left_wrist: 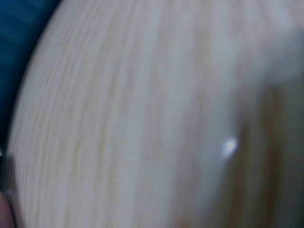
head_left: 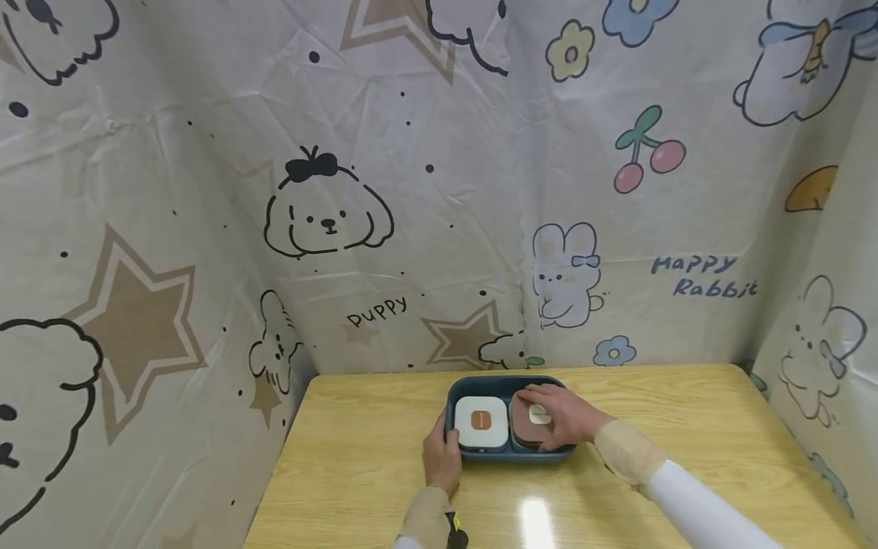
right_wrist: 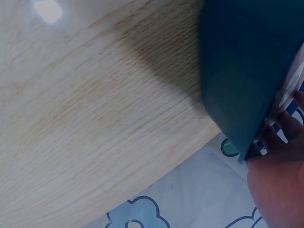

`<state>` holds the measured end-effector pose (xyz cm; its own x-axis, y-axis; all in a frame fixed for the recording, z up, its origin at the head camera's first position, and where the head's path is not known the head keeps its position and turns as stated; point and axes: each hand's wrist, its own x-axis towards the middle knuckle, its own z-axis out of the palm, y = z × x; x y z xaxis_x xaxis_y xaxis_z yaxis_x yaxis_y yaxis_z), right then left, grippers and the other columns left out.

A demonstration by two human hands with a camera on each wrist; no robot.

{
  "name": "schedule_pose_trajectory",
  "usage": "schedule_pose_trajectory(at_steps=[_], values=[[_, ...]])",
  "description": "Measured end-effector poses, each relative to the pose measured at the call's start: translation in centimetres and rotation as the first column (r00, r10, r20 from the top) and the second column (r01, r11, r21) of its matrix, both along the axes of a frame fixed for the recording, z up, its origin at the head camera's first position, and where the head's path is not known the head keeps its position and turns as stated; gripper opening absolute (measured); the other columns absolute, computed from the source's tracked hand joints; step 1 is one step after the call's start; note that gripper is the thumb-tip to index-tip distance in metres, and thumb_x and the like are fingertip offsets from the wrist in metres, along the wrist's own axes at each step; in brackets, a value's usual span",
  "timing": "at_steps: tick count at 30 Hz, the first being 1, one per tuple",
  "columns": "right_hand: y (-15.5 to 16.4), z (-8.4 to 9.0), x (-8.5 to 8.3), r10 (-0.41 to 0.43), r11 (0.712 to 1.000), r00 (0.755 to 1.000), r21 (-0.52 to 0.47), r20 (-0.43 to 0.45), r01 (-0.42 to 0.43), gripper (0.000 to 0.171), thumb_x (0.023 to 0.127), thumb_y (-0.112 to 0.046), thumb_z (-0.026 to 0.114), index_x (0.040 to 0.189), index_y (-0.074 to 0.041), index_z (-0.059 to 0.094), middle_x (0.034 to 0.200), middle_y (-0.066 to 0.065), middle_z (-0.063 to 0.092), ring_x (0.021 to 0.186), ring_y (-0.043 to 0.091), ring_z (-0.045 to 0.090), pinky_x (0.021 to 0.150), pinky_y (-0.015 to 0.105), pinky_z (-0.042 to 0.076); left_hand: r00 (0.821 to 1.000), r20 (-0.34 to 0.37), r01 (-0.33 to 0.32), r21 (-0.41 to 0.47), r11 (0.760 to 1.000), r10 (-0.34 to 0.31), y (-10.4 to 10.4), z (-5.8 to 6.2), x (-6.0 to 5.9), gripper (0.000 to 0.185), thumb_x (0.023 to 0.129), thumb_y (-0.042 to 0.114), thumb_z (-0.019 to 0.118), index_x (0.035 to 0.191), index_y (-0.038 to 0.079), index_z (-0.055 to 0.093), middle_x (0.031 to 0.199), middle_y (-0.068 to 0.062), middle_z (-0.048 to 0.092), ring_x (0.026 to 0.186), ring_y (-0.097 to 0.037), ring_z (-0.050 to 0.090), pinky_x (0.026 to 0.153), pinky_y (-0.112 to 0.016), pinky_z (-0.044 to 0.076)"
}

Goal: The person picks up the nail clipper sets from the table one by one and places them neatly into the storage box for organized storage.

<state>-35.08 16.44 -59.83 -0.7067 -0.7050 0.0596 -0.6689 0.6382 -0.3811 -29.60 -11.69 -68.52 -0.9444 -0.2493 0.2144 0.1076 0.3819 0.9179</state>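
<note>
A dark blue basket (head_left: 517, 457) stands near the back edge of the table in the head view. In its left half lies a white square container (head_left: 482, 438) with an orange label. Beside it, in the right half, is a brown square container (head_left: 523, 431) with a pale label. My left hand (head_left: 442, 459) grips the basket's left end, thumb at the rim. From above, my right hand (head_left: 572, 417) holds the brown container, fingers spread over its top and edges. The right wrist view shows the basket wall (right_wrist: 247, 71) and the right hand (right_wrist: 280, 185) reaching over it.
The light wooden table (head_left: 357, 457) has a bright glare spot in front of the basket. A printed cloth (head_left: 411, 229) with puppies, rabbits and stars hangs behind the table and along both sides. Mostly blurred wood grain fills the left wrist view.
</note>
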Motion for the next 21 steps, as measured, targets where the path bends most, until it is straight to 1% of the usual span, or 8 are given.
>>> schedule_pose_trajectory(at_steps=[5,9,14,18,21], values=[[-0.1,0.0,0.3,0.008,1.0,1.0,-0.013,-0.012,-0.008,0.094,0.07,-0.033,0.096,0.15,-0.005,0.054,0.152,0.025,0.052,0.139,0.047,0.05,0.11,0.063,0.047,1.0,0.019,-0.011,-0.011,1.0,0.011,-0.1,0.0,0.1,0.053,0.097,0.011,0.05,0.149,0.001,0.057,0.148,-0.012,0.061,0.14,-0.029,0.056,0.117,-0.049,0.044],[-0.1,0.1,0.6,0.005,1.0,1.0,-0.018,-0.024,-0.006,0.095,0.07,-0.031,0.097,0.15,-0.003,0.053,0.154,0.029,0.049,0.14,0.051,0.047,0.11,0.065,0.045,1.0,0.002,-0.008,-0.035,0.999,0.008,-0.1,0.0,0.0,0.053,0.097,0.01,0.05,0.148,-0.001,0.057,0.147,-0.015,0.061,0.138,-0.032,0.057,0.115,-0.052,0.045],[-0.3,0.2,1.1,-0.013,1.0,0.999,-0.011,-0.032,0.013,0.095,0.072,-0.029,0.096,0.151,-0.001,0.052,0.156,0.034,0.044,0.141,0.056,0.043,0.111,0.069,0.041,1.0,-0.004,-0.017,-0.023,1.0,0.017,-0.1,0.0,0.1,0.052,0.097,0.011,0.051,0.147,0.0,0.058,0.146,-0.014,0.062,0.138,-0.031,0.057,0.116,-0.051,0.045],[-0.2,0.0,1.9,-0.047,0.999,0.996,-0.011,-0.075,0.046,0.094,0.075,-0.033,0.093,0.151,0.001,0.051,0.156,0.036,0.042,0.142,0.059,0.04,0.112,0.07,0.04,1.0,0.003,-0.024,-0.017,1.0,0.024,-0.1,0.2,0.3,0.049,0.099,0.013,0.052,0.146,0.001,0.059,0.145,-0.014,0.063,0.137,-0.032,0.058,0.115,-0.051,0.045],[0.2,-0.4,2.6,-0.087,0.995,0.992,-0.05,-0.095,0.082,0.089,0.083,-0.041,0.086,0.151,0.004,0.051,0.156,0.038,0.041,0.143,0.06,0.036,0.113,0.071,0.037,1.0,0.024,-0.011,-0.013,1.0,0.011,-0.1,0.6,0.4,0.047,0.102,0.014,0.052,0.147,0.001,0.058,0.146,-0.015,0.063,0.138,-0.033,0.058,0.116,-0.052,0.044]])
